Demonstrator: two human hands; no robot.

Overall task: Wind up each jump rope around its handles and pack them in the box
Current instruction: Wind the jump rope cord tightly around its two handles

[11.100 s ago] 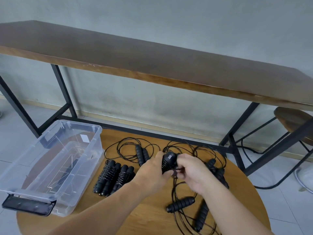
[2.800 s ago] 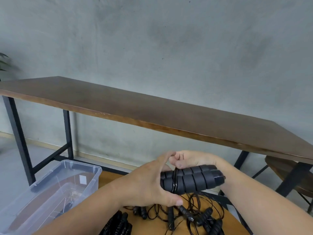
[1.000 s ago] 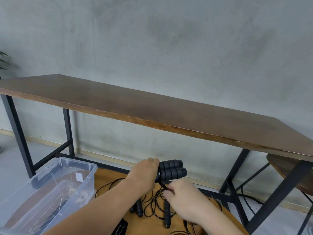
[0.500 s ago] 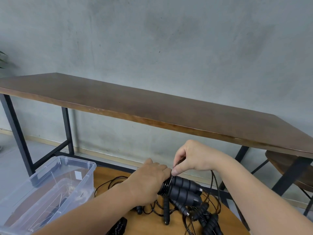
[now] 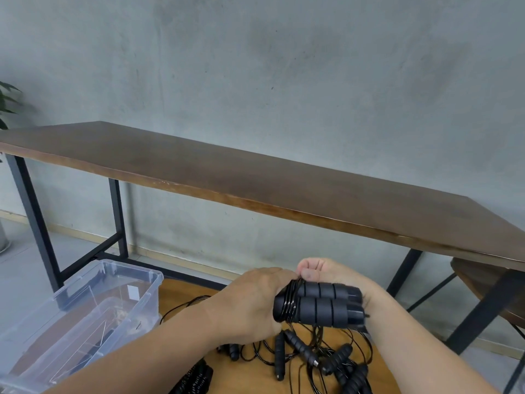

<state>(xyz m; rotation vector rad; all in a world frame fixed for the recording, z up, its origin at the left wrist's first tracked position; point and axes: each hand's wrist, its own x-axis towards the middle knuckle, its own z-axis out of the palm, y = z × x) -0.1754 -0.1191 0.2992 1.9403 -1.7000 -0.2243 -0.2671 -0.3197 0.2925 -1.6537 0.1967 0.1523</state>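
Jump rope handles (image 5: 321, 305), two black foam ones side by side, held up in the air above the round wooden table (image 5: 181, 297), long axis running roughly left to right, capped ends pointing right. Left hand (image 5: 250, 302) wrapped around the left ends, so those ends are hidden. A few turns of thin black cord (image 5: 289, 304) wound just beside that grip. Right hand (image 5: 324, 273) behind and above the handles, fingers curled, pinching the cord at the top; the pinch itself is hard to make out. Remaining cord dangling down into the loose pile of ropes (image 5: 318, 359) on the table, tangled enough that counting is hopeless. Wound bundles (image 5: 196, 379) at the table's near edge, cut off by the frame bottom. Clear plastic box (image 5: 85, 314) left of the table, partly cropped, contents tough to read through the glare. Compared with half a second ago: handles swung from tilting down-right to nearly level, right hand dropped closer against them. Long wooden bench table (image 5: 255, 180) behind.
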